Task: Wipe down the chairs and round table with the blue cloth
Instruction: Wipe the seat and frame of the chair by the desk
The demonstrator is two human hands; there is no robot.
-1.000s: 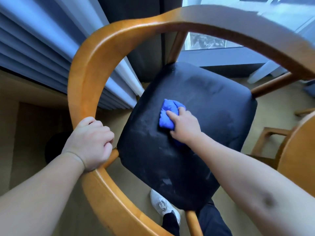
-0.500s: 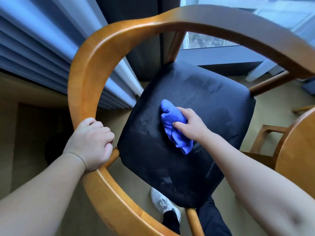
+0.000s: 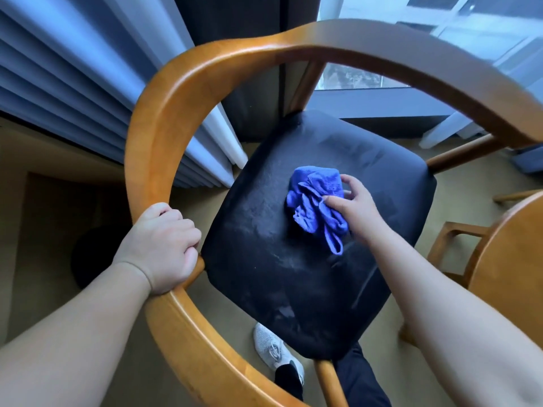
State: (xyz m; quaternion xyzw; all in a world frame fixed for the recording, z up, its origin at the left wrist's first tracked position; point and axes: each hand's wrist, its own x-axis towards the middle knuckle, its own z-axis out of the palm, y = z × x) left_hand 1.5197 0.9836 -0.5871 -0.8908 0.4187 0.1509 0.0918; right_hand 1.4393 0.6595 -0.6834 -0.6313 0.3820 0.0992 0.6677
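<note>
A wooden chair with a curved backrest rail (image 3: 164, 113) and a black padded seat (image 3: 293, 274) fills the view from above. The blue cloth (image 3: 316, 201) lies crumpled on the middle of the seat. My right hand (image 3: 352, 205) pinches the cloth between thumb and fingers at its right side, pressing it on the seat. My left hand (image 3: 161, 245) is wrapped around the left part of the backrest rail. The edge of the round wooden table (image 3: 511, 277) shows at the right.
A second wooden chair (image 3: 452, 248) stands partly under the table at the right. Grey-blue curtains (image 3: 73, 69) hang at the left, and a window (image 3: 426, 39) is behind the chair. My white shoe (image 3: 273, 351) stands on the carpet below the seat.
My right hand has drawn the cloth across the seat toward the right and up, and the cloth has spread out more. My left hand has kept its grip on the rail.
</note>
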